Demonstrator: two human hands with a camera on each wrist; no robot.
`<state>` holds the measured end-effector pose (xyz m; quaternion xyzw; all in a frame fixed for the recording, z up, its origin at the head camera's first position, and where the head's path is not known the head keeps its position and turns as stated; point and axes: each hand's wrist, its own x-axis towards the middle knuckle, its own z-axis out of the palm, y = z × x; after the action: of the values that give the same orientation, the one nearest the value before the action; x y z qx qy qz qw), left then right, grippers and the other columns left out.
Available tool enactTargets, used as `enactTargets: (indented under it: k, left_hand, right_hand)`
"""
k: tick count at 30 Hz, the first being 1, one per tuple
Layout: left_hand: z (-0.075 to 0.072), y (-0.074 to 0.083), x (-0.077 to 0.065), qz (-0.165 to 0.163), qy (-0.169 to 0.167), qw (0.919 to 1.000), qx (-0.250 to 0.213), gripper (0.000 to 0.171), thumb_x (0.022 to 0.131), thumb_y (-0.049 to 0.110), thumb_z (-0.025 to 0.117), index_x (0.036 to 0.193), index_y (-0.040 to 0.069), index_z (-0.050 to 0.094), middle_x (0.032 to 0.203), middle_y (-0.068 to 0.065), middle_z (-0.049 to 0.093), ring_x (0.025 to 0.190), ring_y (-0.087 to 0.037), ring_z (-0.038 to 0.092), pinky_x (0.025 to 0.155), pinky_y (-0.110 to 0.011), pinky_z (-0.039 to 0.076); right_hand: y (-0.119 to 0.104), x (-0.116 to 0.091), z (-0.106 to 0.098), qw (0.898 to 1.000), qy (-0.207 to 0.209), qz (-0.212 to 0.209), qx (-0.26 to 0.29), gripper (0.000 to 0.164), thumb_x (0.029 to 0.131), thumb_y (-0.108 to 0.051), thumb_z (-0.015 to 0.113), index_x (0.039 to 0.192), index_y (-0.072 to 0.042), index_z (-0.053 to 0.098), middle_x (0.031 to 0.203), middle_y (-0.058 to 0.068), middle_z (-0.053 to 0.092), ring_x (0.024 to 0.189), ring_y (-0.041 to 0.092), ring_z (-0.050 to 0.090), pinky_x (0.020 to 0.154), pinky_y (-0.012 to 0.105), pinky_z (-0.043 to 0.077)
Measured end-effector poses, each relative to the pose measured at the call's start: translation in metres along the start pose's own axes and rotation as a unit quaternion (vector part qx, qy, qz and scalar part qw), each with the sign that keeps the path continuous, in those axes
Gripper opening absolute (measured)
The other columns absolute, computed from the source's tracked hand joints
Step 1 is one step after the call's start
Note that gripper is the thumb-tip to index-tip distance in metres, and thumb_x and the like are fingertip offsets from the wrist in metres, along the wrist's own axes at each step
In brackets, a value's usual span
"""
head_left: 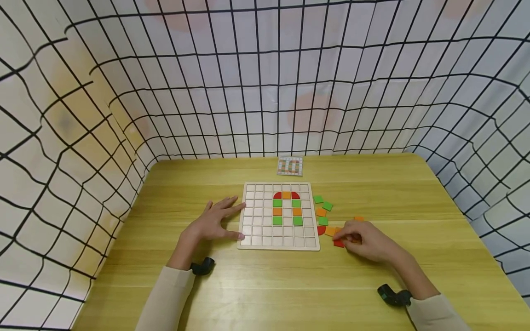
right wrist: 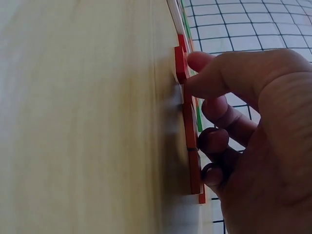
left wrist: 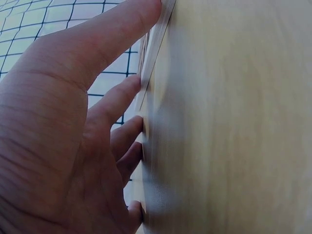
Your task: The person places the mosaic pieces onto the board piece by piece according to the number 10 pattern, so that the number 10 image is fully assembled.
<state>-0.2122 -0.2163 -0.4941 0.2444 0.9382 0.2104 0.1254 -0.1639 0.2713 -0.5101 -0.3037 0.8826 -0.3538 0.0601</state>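
A pale wooden grid board (head_left: 258,232) lies flat, with red, orange and green tiles forming an arch on it. My left hand (head_left: 211,224) is spread at its left side, thumb and index fingertips on the board's edge; the other fingers reach the table in the left wrist view. To the right of the board, my right hand (head_left: 366,239) pinches a red tile (head_left: 338,244) between thumb and index finger, low over the table. In the right wrist view this red tile (right wrist: 180,66) shows at the fingertips, and the remaining fingers curl above other tiles (right wrist: 191,126).
Loose green tiles (head_left: 327,206), orange tiles (head_left: 321,212) and a rounded red tile (head_left: 321,230) lie along the board's right edge. One orange tile (head_left: 359,218) shows behind the right hand. A small pattern card (head_left: 290,166) lies beyond the board, before a black grid (head_left: 265,115).
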Motion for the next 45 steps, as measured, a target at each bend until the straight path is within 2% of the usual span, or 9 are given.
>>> enactTargets:
  k: [2, 8, 15, 23, 27, 31, 38, 45]
  left_hand:
    - [0.0, 0.0, 0.0, 0.0, 0.001, 1.0, -0.001, 0.099, 0.079, 0.069, 0.077, 0.161, 0.033, 0.035, 0.174, -0.003, 0.019, 0.161, -0.031, 0.015, 0.125, -0.07, -0.002]
    - [0.001, -0.001, 0.0, 0.003, 0.004, 1.0, 0.003, 0.099, 0.079, 0.07, 0.076, 0.162, 0.033, 0.035, 0.173, -0.004, 0.019, 0.161, -0.032, 0.014, 0.124, -0.071, -0.001]
    - [0.0, -0.002, -0.001, 0.005, 0.005, 1.0, 0.001, 0.098, 0.08, 0.068, 0.077, 0.161, 0.032, 0.036, 0.173, -0.005, 0.02, 0.161, -0.033, 0.014, 0.124, -0.071, -0.001]
    - [-0.001, -0.001, -0.002, 0.003, 0.003, 1.0, 0.0, 0.099, 0.079, 0.07, 0.076, 0.162, 0.033, 0.035, 0.173, -0.005, 0.019, 0.161, -0.032, 0.014, 0.125, -0.07, -0.001]
    - [-0.001, 0.0, -0.002, 0.003, 0.002, 1.0, 0.0, 0.099, 0.08, 0.069, 0.077, 0.162, 0.033, 0.035, 0.173, -0.005, 0.019, 0.161, -0.032, 0.014, 0.125, -0.07, -0.001]
    - [-0.001, -0.001, -0.001, 0.003, 0.003, 1.0, 0.0, 0.099, 0.08, 0.069, 0.077, 0.162, 0.032, 0.035, 0.173, -0.006, 0.019, 0.161, -0.033, 0.014, 0.124, -0.071, -0.001]
    - [-0.002, 0.001, -0.001, 0.003, 0.0, 1.0, -0.003, 0.099, 0.08, 0.069, 0.076, 0.162, 0.032, 0.035, 0.173, -0.006, 0.019, 0.161, -0.033, 0.013, 0.125, -0.07, -0.003]
    - [-0.002, 0.001, -0.001, 0.002, -0.002, 1.0, -0.001, 0.099, 0.08, 0.069, 0.076, 0.162, 0.033, 0.035, 0.174, -0.005, 0.018, 0.161, -0.033, 0.014, 0.125, -0.069, -0.003]
  right_hand:
    - [0.001, 0.001, 0.0, 1.0, -0.006, -0.01, -0.001, 0.03, 0.092, -0.004, 0.074, 0.108, -0.028, 0.08, 0.082, -0.016, 0.062, 0.065, 0.006, 0.046, 0.057, 0.018, 0.041]
    - [0.001, 0.002, 0.003, 1.0, -0.011, -0.011, -0.006, 0.019, 0.091, -0.022, 0.081, 0.108, -0.03, 0.079, 0.079, -0.014, 0.058, 0.066, 0.008, 0.046, 0.059, 0.018, 0.039]
    - [-0.003, 0.005, 0.007, 1.0, -0.007, -0.002, -0.019, 0.024, 0.087, -0.03, 0.085, 0.11, -0.029, 0.076, 0.077, -0.008, 0.055, 0.07, 0.008, 0.048, 0.063, 0.02, 0.038]
    - [-0.004, 0.007, 0.007, 0.999, -0.019, 0.009, -0.026, 0.024, 0.09, -0.034, 0.082, 0.112, -0.029, 0.076, 0.087, -0.013, 0.062, 0.075, 0.008, 0.05, 0.066, 0.02, 0.041]
    - [-0.004, 0.01, 0.009, 0.999, -0.022, 0.019, -0.015, 0.018, 0.091, -0.038, 0.079, 0.107, -0.03, 0.076, 0.083, -0.012, 0.058, 0.073, 0.008, 0.049, 0.063, 0.021, 0.04]
    - [-0.007, 0.014, 0.011, 0.999, -0.017, 0.039, -0.004, 0.015, 0.09, -0.042, 0.079, 0.1, -0.031, 0.074, 0.075, -0.009, 0.052, 0.07, 0.008, 0.047, 0.061, 0.022, 0.039]
    - [-0.015, 0.023, 0.011, 0.996, 0.007, 0.084, -0.003, 0.019, 0.088, -0.045, 0.081, 0.097, -0.031, 0.072, 0.078, -0.007, 0.053, 0.073, 0.009, 0.049, 0.064, 0.024, 0.04]
    - [-0.021, 0.043, 0.017, 0.998, 0.035, 0.058, -0.015, 0.021, 0.088, -0.045, 0.081, 0.1, -0.029, 0.074, 0.077, -0.007, 0.053, 0.074, 0.012, 0.05, 0.065, 0.024, 0.04]
